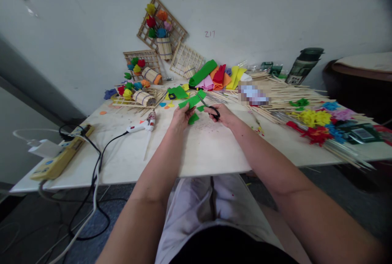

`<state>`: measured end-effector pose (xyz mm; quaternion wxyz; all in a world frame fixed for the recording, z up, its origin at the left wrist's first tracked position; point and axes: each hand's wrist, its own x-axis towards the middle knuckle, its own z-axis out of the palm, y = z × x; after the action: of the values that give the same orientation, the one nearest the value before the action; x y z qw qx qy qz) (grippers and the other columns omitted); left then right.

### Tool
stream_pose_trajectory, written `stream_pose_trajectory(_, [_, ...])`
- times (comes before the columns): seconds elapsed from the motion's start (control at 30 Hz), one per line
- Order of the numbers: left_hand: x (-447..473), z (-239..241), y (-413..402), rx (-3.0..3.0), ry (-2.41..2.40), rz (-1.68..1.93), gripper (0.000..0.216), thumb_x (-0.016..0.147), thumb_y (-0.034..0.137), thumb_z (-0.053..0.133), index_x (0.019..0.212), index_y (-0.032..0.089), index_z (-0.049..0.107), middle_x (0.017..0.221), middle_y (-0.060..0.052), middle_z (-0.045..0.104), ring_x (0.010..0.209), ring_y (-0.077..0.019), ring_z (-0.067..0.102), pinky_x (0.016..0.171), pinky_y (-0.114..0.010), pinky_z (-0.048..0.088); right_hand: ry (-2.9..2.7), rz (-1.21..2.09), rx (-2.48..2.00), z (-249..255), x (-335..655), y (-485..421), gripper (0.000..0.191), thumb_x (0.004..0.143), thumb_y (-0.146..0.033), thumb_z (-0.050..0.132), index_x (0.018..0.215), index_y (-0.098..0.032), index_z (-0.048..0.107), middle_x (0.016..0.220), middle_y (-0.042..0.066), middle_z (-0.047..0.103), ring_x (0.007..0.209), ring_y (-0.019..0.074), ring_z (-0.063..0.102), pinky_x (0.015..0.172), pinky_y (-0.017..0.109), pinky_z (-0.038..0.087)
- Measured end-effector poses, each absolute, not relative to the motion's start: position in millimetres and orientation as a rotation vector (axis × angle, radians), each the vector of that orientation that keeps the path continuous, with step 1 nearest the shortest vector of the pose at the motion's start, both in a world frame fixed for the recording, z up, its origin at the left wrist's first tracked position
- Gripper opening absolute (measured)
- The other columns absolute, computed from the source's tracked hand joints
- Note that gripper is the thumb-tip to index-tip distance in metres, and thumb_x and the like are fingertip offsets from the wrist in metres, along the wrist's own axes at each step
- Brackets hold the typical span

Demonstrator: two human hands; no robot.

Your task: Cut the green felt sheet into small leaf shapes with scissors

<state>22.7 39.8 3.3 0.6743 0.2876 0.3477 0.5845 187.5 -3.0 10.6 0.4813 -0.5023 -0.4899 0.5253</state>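
Your lap in pale shorts, nearest. Tabletop: your left hand pinches a green felt piece; your right hand, fingers through the handles, grips black scissors, blades at the felt. Glue gun left of them. Small bamboo-stick baskets, felt flowers in and around them. Folded felt sheets behind; skewers right.

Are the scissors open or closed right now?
Open. The scissors in the right hand have their blades spread apart around the green felt strip, which the left hand holds.
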Motion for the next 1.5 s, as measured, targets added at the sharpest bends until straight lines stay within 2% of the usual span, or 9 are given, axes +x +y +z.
stream_pose_trajectory(0.17, [22.4,2.9,37.7,0.709,0.707,1.319,0.011,0.083,0.01,0.064,0.089,0.017,0.058,0.1,-0.006,0.071,0.098,-0.02,0.07,0.077,-0.026,0.056,-1.157,1.313,-1.233,12.3,187.4,-4.9,0.021,0.079,-0.031,0.073,0.072,-0.014,0.063,0.046,-0.005,0.051,0.036,0.0037,0.039,0.036,0.016,0.032])
stream_pose_trajectory(0.3, [22.2,3.0,36.8,0.74,0.67,1.31,0.01,0.083,0.012,0.063,0.09,0.017,0.058,0.106,-0.008,0.071,0.108,-0.0229,0.067,0.082,-0.028,0.056,-1.161,1.337,-1.229,15.5,187.5,-7.8,0.022,0.079,-0.031,0.073,0.073,-0.013,0.063,0.046,-0.005,0.051,0.035,0.0035,0.04,0.035,0.016,0.031])
stream_pose_trajectory(0.5, [21.9,1.9,36.5,0.769,0.653,1.279,0.011,0.083,0.012,0.065,0.09,0.017,0.058,0.106,-0.008,0.072,0.106,-0.0228,0.068,0.081,-0.028,0.057,-1.179,1.369,-1.21,14.7,190.0,-7.6,0.022,0.084,-0.033,0.067,0.08,-0.012,0.065,0.047,-0.005,0.052,0.034,0.0039,0.042,0.034,0.016,0.028])
stream_pose_trajectory(0.8, [22.5,0.1,36.1,0.783,0.642,1.221,0.012,0.084,0.011,0.062,0.093,0.017,0.059,0.103,-0.008,0.073,0.101,-0.0225,0.07,0.078,-0.027,0.058,-1.234,1.361,-1.182,8.2,194.0,-2.8,0.029,0.08,-0.042,0.07,0.082,-0.013,0.065,0.048,-0.003,0.055,0.035,0.0053,0.046,0.031,0.016,0.024])
stream_pose_trajectory(1.07, [22.9,0.0,35.6,0.777,0.648,1.205,0.017,0.084,0.012,0.063,0.099,0.018,0.058,0.102,-0.008,0.073,0.1,-0.0221,0.07,0.081,-0.028,0.058,-1.171,1.366,-1.206,13.9,191.7,-5.8,0.025,0.08,-0.038,0.072,0.078,-0.014,0.065,0.047,-0.004,0.052,0.035,0.0043,0.043,0.033,0.016,0.029])
stream_pose_trajectory(1.33, [22.6,2.2,35.4,0.743,0.678,1.239,0.011,0.083,0.01,0.063,0.091,0.016,0.057,0.098,-0.008,0.073,0.1,-0.0221,0.07,0.081,-0.029,0.057,-1.177,1.364,-1.154,12.3,192.7,-4.9,0.022,0.081,-0.033,0.071,0.075,-0.013,0.064,0.047,-0.004,0.05,0.035,0.0038,0.041,0.034,0.016,0.03])
stream_pose_trajectory(1.5, [22.6,3.1,34.9,0.727,0.685,1.244,0.021,0.082,0.011,0.064,0.101,0.017,0.057,0.103,-0.009,0.073,0.099,-0.0223,0.071,0.081,-0.03,0.058,-1.168,1.345,-1.178,10.6,193.6,-2.4,0.023,0.079,-0.035,0.073,0.074,-0.013,0.065,0.046,-0.004,0.05,0.035,0.0041,0.039,0.033,0.016,0.03])
